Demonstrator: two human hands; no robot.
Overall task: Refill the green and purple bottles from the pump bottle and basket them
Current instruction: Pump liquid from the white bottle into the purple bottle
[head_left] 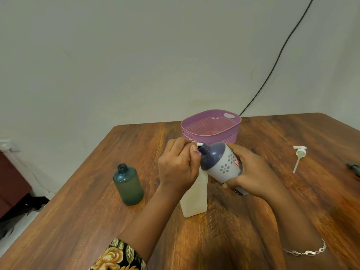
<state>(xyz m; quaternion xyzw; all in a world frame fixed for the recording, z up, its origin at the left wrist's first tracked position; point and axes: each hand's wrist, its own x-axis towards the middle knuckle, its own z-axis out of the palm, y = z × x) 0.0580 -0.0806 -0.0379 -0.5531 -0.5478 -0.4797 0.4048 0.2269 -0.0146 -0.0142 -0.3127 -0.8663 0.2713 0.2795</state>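
Observation:
My right hand [253, 172] grips the purple bottle [216, 156], tilted with its open neck pointing left, above the table. My left hand [178, 164] pinches a small white piece [199, 143] right at that neck. Directly beneath both hands stands a pale translucent bottle [194, 199] with no pump on it; its top is hidden by my hands. The green bottle [127, 184] stands upright and uncapped to the left, apart from my hands. The purple basket [231, 133] sits behind the hands with nothing visible inside.
The white pump head [299, 155] lies on the wooden table [243, 230] to the right. A dark object [353, 168] pokes in at the right edge. A black cable [272, 69] runs down the wall behind the basket. Dark furniture [11, 182] stands left of the table.

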